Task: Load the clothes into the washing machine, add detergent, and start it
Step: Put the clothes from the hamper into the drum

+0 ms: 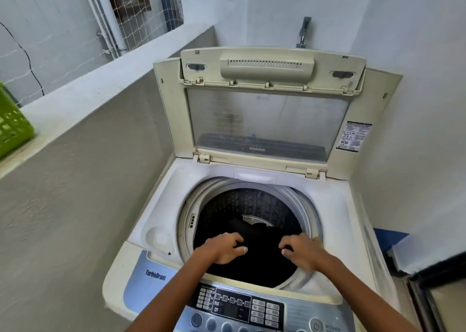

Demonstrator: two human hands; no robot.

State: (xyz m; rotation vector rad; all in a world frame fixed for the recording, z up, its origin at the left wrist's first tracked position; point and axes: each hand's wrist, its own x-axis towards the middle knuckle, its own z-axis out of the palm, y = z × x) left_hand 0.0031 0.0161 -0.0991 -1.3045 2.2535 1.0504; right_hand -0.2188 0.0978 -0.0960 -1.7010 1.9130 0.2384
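Black cloth (254, 258) fills the near half of the round drum opening, soft and matte against the perforated steel wall (252, 205) behind it. Your left hand (224, 249) has its fingers curled into the fabric at the near left of the opening, and your right hand (302, 252) grips the same cloth at the near right, fingers bent down into it; the two hands are near each other with a fold of the garment between them. Both forearms reach in over the control panel (242, 306), a glossy dark rectangle with rows of small square keys and round buttons along the front edge of the washing machine (161, 205). That top-loader has a smooth, cream plastic deck with a pale blue band at the front left corner. A grey ring (297, 200) rims the drum. The hinged lid (267, 119) stands folded upright at the back edge, its clear ribbed pane framed in yellowed plastic. A metal tap (303, 32) juts from the white wall behind it. On the rough plaster ledge (75, 97) to the left, a lime-green lattice basket (12, 127) sits at the frame's edge.
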